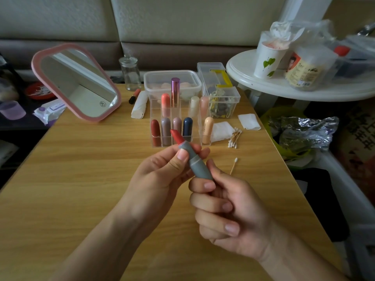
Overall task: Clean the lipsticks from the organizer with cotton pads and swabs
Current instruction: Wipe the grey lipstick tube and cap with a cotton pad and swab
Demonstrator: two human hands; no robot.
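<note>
**Uncapped Lipstick Held Bare Above the Desk, No Pad in Hand**

A person holds a grey lipstick (193,162) in both hands just in front of the clear organizer (155,110). Its red stick is wound out and tilted toward the organizer's front row. The exposed stick looks like the weak point: a further twist of the base, or a knock against the organizer's wall, could snap it or smear colour on skin and the desk (81,179). Neither hand carries a cleaning tool. One hand must let go to reach the cotton pads (222,130) and the heap of swabs (234,137) just right of the organizer, or the single swab (233,166) lying to its front right. A one-handed hold on the smooth tube could slip. The left hand (162,173) comes in from the lower left, palm turned inward, with thumb and fingers (182,157) pinching the tube's upper section just below the red stick. The right hand (227,216) sits below it, nearer the camera, fingers curled around the tube's base, wrist angled in from the lower right. The other lipsticks (166,130) stand capped in the organizer's compartments.
</note>
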